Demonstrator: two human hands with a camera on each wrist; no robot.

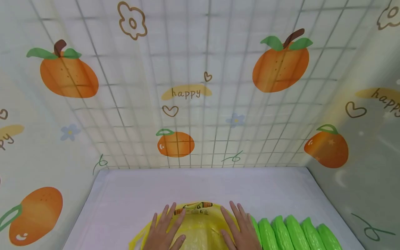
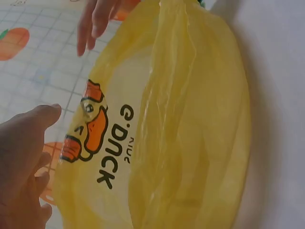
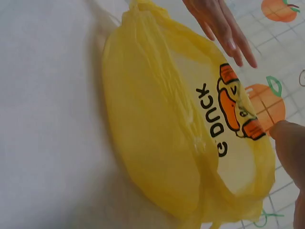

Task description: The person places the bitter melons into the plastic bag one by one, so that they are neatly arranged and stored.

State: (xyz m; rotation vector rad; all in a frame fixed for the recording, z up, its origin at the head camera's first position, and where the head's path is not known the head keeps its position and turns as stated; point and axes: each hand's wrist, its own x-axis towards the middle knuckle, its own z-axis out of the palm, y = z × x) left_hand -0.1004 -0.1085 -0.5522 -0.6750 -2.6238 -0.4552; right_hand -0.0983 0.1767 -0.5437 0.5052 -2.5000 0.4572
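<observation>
A yellow plastic bag (image 1: 197, 227) lies at the near edge of the white table, printed with a cartoon duck face (image 2: 88, 126) and the lettering "G.DUCK". Its sides bulge, and a crumpled fold runs across it in both wrist views. My left hand (image 1: 165, 229) is over the bag's left side with fingers straight and spread. Over the right side is my right hand (image 1: 240, 229), its fingers likewise extended. Neither hand grips the bag. Whatever fills the bag is hidden.
To the right of the bag stands a row of several bright green, elongated, wrinkled bundles (image 1: 290, 231). Walls with printed oranges and grid lines (image 1: 200, 139) rise at the back and both sides. White table surface (image 1: 203, 184) lies beyond the bag.
</observation>
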